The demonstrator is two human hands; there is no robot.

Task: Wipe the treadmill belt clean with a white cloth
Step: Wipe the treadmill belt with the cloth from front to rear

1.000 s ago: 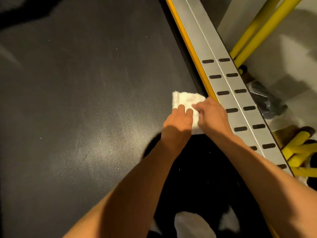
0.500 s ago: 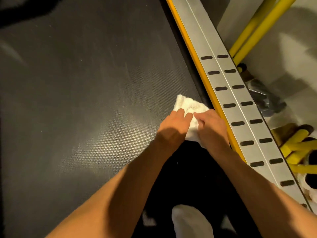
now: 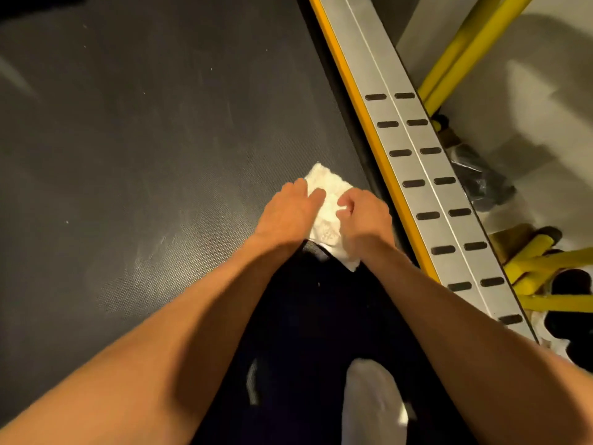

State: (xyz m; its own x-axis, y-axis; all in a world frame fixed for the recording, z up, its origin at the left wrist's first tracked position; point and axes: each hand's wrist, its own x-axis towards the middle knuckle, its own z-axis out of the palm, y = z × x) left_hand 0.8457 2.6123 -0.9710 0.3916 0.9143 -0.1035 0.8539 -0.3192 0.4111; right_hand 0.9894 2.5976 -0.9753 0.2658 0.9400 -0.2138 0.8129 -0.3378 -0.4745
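Head view: your left hand (image 3: 288, 213) lies flat on the white cloth (image 3: 324, 200), your right hand (image 3: 365, 220) curls, pinching it, on the treadmill belt (image 3: 144, 171) at centre. Drift toward 3 o'clock risks snagging the cloth on the yellow side rail (image 3: 369, 136).

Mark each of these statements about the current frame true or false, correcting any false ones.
1. Both hands rest on the white cloth. True: left hand, right hand.
2. The cloth lies on the silver side rail. False: it lies on the dark treadmill belt, short of the rail.
3. A yellow strip runs between belt and rail. True.
4. The cloth sits at the belt's left edge. False: it is near the right edge.
5. The rail has dark slots in two rows. True.
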